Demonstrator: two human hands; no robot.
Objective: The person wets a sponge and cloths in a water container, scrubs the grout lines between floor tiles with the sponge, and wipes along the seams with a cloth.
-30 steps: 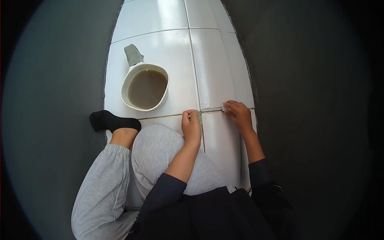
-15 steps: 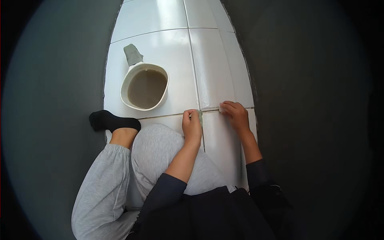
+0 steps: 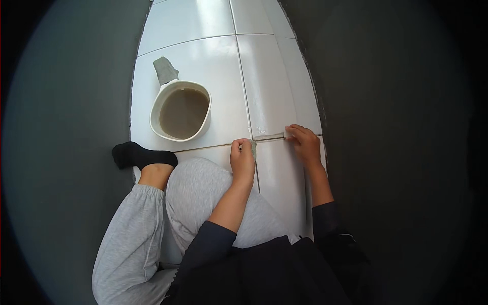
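My left hand (image 3: 243,161) is closed in a loose fist just below a joint between white tiles. A bit of greenish-grey material (image 3: 253,148) sticks out at its right side; whether it is cloth or sponge I cannot tell. My right hand (image 3: 306,145) pinches a small whitish piece (image 3: 287,133) against the same joint, farther right. Between the hands runs the dark joint line (image 3: 269,138), with a pale wet-looking strip along its upper edge. To the upper left stands a white pot (image 3: 207,123) of cloudy brown liquid (image 3: 184,114).
A grey cloth (image 3: 165,70) covers the pot's handle. White tiles (image 3: 188,53) form a narrow walkway between dark grey surfaces (image 3: 76,91) on both sides. My bent leg (image 3: 198,183) in grey trousers and a black-socked foot (image 3: 137,155) rest at the lower left.
My right hand has slid slightly right along the tile joint with the whitish piece. The left hand stays at nearly the same spot. The view has shifted a little.
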